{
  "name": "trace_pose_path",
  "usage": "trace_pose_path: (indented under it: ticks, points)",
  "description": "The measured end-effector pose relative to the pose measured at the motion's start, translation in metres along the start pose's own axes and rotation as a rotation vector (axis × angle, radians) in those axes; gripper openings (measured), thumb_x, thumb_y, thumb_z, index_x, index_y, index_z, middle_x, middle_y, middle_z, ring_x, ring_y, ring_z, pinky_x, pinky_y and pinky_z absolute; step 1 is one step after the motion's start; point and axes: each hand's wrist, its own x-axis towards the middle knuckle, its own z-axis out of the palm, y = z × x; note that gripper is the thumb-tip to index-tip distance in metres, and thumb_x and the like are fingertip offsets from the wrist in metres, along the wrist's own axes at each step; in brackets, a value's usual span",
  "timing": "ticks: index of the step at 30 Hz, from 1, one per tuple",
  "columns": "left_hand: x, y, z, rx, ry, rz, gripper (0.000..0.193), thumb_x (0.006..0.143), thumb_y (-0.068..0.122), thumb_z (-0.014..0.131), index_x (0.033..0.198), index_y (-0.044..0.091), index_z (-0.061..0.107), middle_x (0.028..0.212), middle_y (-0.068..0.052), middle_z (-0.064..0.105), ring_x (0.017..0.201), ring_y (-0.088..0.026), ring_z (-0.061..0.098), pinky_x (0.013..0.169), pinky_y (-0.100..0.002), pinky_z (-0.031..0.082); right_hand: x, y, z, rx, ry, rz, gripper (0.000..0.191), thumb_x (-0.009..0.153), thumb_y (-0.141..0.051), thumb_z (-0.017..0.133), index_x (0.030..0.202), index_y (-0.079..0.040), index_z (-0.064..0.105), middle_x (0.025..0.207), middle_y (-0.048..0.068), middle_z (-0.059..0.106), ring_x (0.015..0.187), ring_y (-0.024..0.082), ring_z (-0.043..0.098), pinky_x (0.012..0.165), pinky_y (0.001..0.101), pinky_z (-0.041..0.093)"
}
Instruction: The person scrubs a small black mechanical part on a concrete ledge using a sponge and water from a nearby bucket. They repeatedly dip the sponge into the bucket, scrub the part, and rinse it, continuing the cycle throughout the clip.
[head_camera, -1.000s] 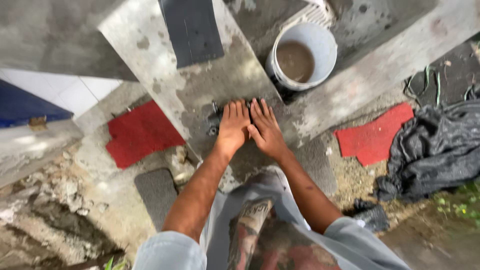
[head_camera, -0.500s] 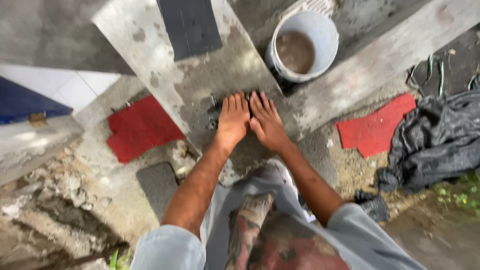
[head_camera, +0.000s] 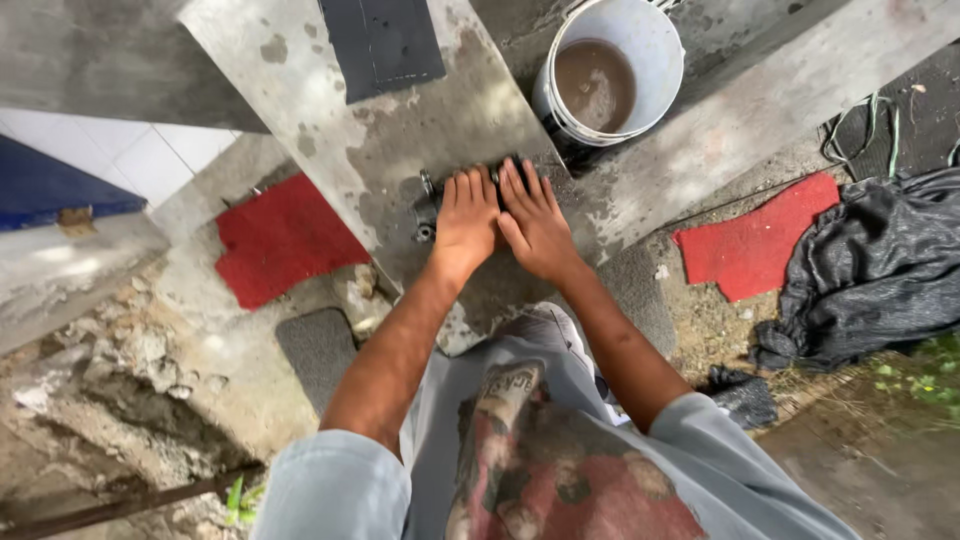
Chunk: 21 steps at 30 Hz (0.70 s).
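Two flat hands, left (head_camera: 465, 215) and right (head_camera: 535, 220), side by side, palms down, grip wide with nothing clasped, pressing a small dark metal tool (head_camera: 428, 208) onto the wet concrete slab (head_camera: 370, 150) below the muddy bucket (head_camera: 607, 70), seemingly to steady it.

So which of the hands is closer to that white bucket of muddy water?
The right hand. It lies flat on the grey slab, just below the white bucket. The left hand presses the slab beside it, one hand farther from the bucket.
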Motion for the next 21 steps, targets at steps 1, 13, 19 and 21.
trace_pose_path:
  ticks: [1,13,19,21]
  points:
    - [0.000,0.000,-0.002,0.015,0.033,-0.002,0.055,0.087,0.022,0.059,0.132,-0.011,0.059,0.131,-0.024,0.060,0.122,-0.038,0.054,0.111,-0.045,0.039,-0.002,0.000,0.000,-0.041,-0.006,-0.009,0.061,0.110,-0.036,0.037,0.162,-0.004,0.033,0.172,0.011,0.026,0.161,0.033,0.016,0.129,0.0510,0.012]
    - [0.003,0.001,-0.007,0.008,0.184,0.009,0.058,0.084,0.026,0.060,0.130,-0.009,0.061,0.128,-0.023,0.060,0.118,-0.037,0.054,0.109,-0.046,0.040,0.004,0.007,0.003,-0.061,0.064,-0.042,0.061,0.111,-0.035,0.036,0.164,-0.005,0.031,0.173,0.011,0.025,0.162,0.033,0.015,0.130,0.0512,0.012]
    - [0.001,-0.003,-0.008,-0.028,0.115,0.025,0.059,0.080,0.025,0.063,0.128,-0.008,0.061,0.129,-0.023,0.060,0.117,-0.038,0.054,0.109,-0.047,0.040,-0.004,0.005,0.010,-0.043,0.074,-0.036,0.061,0.110,-0.034,0.036,0.163,-0.005,0.031,0.172,0.012,0.025,0.161,0.034,0.015,0.129,0.0521,0.009]
    - [0.000,-0.002,-0.007,-0.007,0.121,0.039,0.060,0.081,0.025,0.064,0.130,-0.008,0.061,0.129,-0.024,0.060,0.118,-0.038,0.053,0.111,-0.047,0.039,-0.004,0.005,0.010,-0.018,0.092,-0.023,0.060,0.110,-0.033,0.036,0.163,-0.004,0.031,0.173,0.012,0.026,0.162,0.033,0.015,0.129,0.0522,0.009]
